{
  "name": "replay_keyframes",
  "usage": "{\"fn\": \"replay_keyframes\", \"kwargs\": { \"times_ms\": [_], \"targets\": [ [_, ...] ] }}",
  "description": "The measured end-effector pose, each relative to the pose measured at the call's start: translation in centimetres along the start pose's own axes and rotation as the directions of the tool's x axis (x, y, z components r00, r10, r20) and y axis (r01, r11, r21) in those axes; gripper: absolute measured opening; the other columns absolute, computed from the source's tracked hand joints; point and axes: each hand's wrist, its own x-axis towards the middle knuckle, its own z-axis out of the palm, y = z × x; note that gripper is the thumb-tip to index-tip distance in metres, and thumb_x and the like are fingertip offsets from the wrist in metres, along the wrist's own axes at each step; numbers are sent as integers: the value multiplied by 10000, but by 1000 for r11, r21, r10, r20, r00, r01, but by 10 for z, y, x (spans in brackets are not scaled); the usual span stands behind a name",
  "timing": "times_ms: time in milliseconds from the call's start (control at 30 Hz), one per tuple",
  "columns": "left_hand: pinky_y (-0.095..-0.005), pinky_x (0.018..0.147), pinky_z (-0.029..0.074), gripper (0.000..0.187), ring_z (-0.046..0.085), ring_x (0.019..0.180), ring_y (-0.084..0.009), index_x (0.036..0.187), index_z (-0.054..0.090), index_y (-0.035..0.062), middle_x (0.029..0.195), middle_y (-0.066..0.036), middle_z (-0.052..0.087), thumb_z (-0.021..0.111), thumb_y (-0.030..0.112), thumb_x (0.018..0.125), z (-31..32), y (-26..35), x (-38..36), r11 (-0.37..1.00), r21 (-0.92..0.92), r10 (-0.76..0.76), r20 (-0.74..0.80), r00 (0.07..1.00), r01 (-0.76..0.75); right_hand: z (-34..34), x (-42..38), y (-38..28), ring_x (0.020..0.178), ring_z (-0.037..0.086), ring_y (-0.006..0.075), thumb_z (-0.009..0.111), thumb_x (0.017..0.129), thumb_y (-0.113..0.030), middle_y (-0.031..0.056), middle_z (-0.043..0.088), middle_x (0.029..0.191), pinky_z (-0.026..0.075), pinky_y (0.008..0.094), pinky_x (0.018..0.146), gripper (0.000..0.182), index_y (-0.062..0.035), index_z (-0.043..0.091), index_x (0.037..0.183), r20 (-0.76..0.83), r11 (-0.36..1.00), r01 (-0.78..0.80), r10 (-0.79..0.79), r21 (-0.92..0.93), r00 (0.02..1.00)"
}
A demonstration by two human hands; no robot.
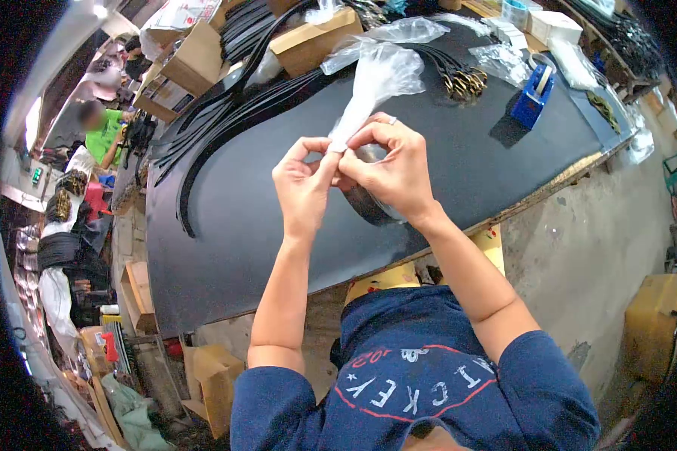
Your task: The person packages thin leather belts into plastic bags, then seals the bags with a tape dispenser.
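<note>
Hands (302, 180) (393, 161) on plastic bag (376, 79), "MICKEY" on shirt (429, 338)

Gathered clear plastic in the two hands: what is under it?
Below the left hand and right hand, which pinch the gathered plastic, part of a curved black band shows. The hands hide what lies behind; whether the band is inside the plastic cannot be told.

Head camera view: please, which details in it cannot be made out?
All in the head view:
Plastic bag: pinched part, hidden by left hand and right hand.
Curved black strip: upper part, behind right hand.
Black straps: cut off by top edge.
Blue tape dispenser: lettering, too small.
</note>
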Motion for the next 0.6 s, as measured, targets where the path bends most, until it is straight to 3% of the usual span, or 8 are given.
{"fn": "replay_keyframes", "kwargs": {
  "times_ms": [67,133,200,267,300,333,400,600],
  "targets": [
    [-208,499,504,73,625,659,-88,897,602,-30,889,-77,626,630,27,860,1,6,-3,1000,-2,-11,-16,1000,11,-2,-1,0,646,609,186,685,650,-69,110,614,707,483,296,592,109,20,626,670,46,999,-5,2,53,999],
    [-195,487,487,59,588,591,-74,830,615,-44,893,-45,579,656,-1,827,-3,5,-2,975,166,150,0,989,-148,-4,0,2,647,609,184,687,650,-72,110,617,715,482,294,592,113,21,629,677,61,998,-18,14,64,998],
    [-165,497,475,78,587,705,-81,772,629,-49,963,-49,524,702,-23,764,-6,8,1,958,231,178,-18,984,-169,-6,-1,3,647,609,181,691,649,-78,112,623,730,481,291,591,123,23,634,691,112,994,-49,39,96,993],
    [-250,699,516,112,556,944,-151,768,664,-1,1064,-75,489,752,43,716,-12,10,6,845,397,344,106,933,-357,-9,1,2,659,611,174,692,654,-76,109,625,737,482,287,600,125,26,635,697,152,993,-56,40,104,988],
    [-374,976,401,148,426,1209,-244,765,694,64,1224,-112,464,789,129,673,-25,4,13,703,543,420,205,884,-459,-11,4,2,671,614,167,693,659,-73,106,628,744,483,283,608,126,29,636,703,194,992,-59,36,114,980],
    [-374,976,401,148,426,1209,-244,765,694,64,1224,-112,464,789,129,673,-24,4,15,702,549,416,200,887,-454,-14,6,3,671,614,167,693,659,-73,106,628,744,483,283,608,126,29,636,703,199,991,-63,39,118,979],
    [-416,1093,231,167,331,1320,-301,775,706,110,1379,-141,398,799,184,656,-21,5,15,833,388,348,190,918,-395,-22,11,6,701,615,158,685,678,-60,99,635,759,483,278,636,111,34,644,722,308,994,-44,10,104,951],
    [-491,1113,134,80,114,1420,-302,767,681,87,1496,-137,285,747,119,735,-5,-14,9,969,-70,246,245,938,-236,-36,15,9,777,589,146,667,715,-19,69,627,796,463,255,709,65,32,655,754,426,981,-124,49,149,904]
  ]
}}
